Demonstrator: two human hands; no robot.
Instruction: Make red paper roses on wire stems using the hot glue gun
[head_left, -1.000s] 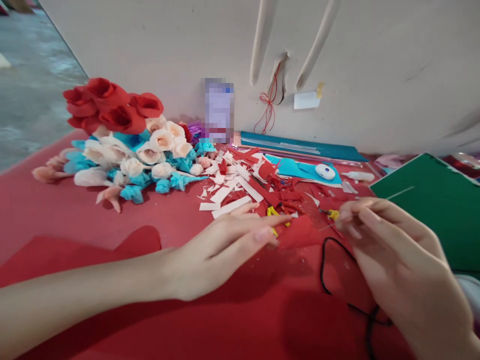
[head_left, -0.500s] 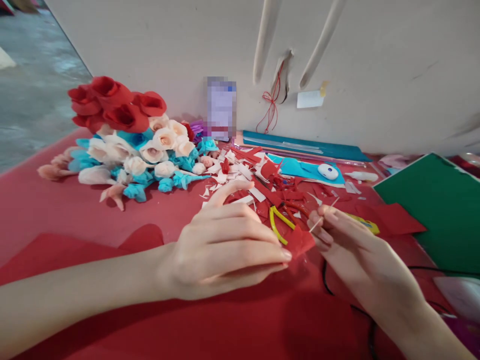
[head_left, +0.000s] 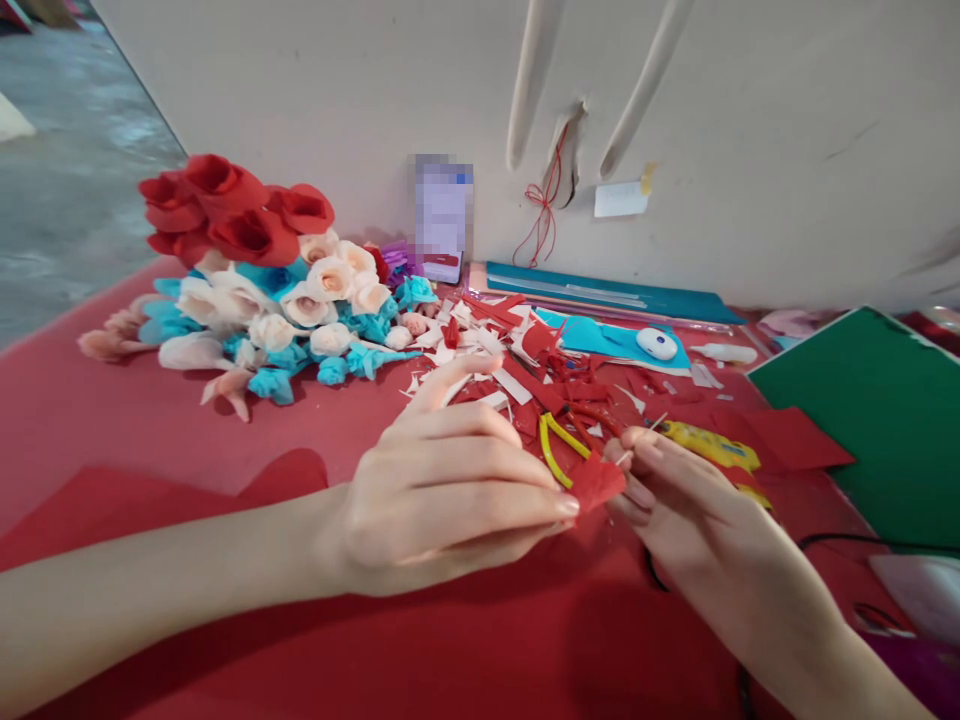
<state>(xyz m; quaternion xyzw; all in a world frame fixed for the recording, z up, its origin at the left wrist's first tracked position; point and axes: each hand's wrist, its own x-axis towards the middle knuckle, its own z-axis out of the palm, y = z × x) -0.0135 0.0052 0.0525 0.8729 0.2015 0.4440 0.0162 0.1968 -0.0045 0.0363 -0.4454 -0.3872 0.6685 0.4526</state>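
Between the fingertips of my left hand [head_left: 450, 490] is a small piece of red crepe paper [head_left: 600, 482], its far end reaching toward the right. My right hand [head_left: 720, 540] pinches a thin wooden stick [head_left: 658, 422]. The stick's lower end is at the paper's right edge; whether it touches is unclear. Pliers with yellow handles [head_left: 553, 455] lie just behind the paper. Behind my right fingers rests a yellow tool [head_left: 709, 445], partly hidden, that looks like a glue gun.
Paper flowers [head_left: 262, 290] in red, white and blue are heaped at the left. Paper scraps [head_left: 499, 350] litter the middle. A green board [head_left: 877, 420] leans in on the right, a phone [head_left: 442, 220] stands against the wall, and red sheets [head_left: 187, 500] lie in front.
My right hand has shifted slightly left and down, bringing the stick's lower end closer to the red paper. More of the yellow tool shows. My left hand has barely moved.
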